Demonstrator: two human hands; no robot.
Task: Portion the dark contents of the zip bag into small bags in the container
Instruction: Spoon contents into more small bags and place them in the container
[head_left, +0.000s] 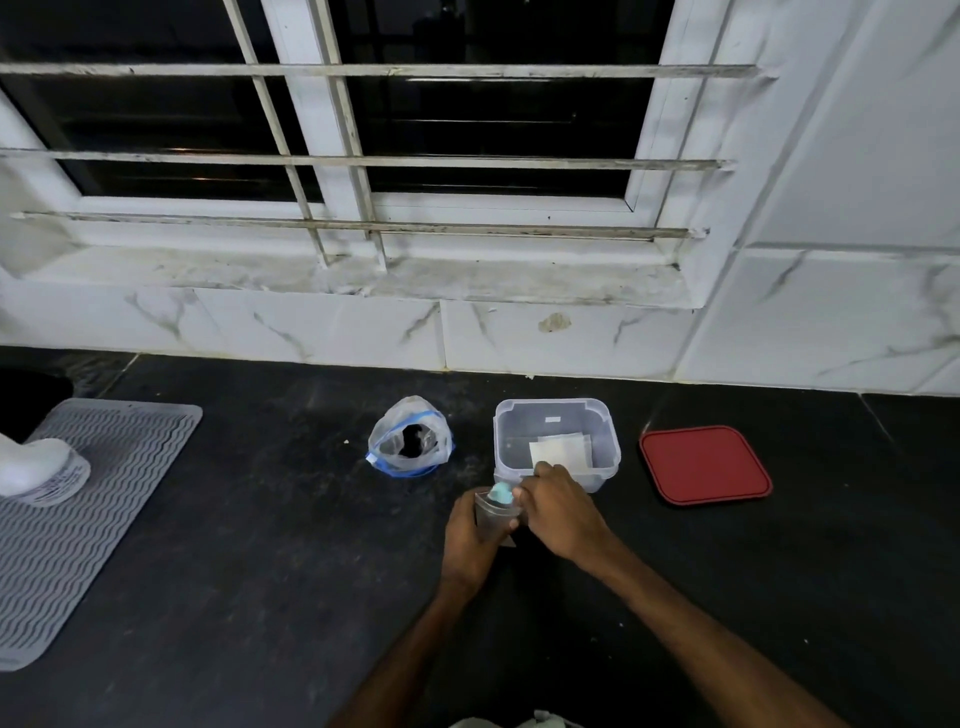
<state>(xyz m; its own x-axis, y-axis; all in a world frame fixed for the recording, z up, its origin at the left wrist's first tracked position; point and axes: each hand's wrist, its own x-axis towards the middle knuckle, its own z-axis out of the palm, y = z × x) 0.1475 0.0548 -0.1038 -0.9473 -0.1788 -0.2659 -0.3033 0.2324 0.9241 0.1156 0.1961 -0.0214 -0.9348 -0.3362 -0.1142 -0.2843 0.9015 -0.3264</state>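
Gripping a small bag (496, 519) with the left hand (471, 530), curled round its lower half from the left, probably to keep it standing and steady above the desk (260, 519) while the top is worked. Pinching at that top edge with the right hand (560, 501), fingers (525, 494) bent and closed tight at the mouth, right where a pale blue piece (502, 492) pokes out; cannot tell whether that piece is a scoop or a clip, nor whether the pinch takes it in as well as the plastic. Holding the small bag with its long axis roughly upright, mouth up and tipped slightly away toward the container (550, 408), bottom toward the body, which would suit filling or sealing without a spill. Working just in front of the container's near wall, likely so that a finished portion has only a short way to go; a few pale flat bags (563, 448) already inside, lying on the bottom. Leaving the zip bag (410, 441) slumped on the desk just left of the container, blue-edged mouth gaping up and toward the viewer, dark contents visible inside and within easy reach. Keeping the red lid (704, 465) flat on the desk well off to the right, clear of both hands.
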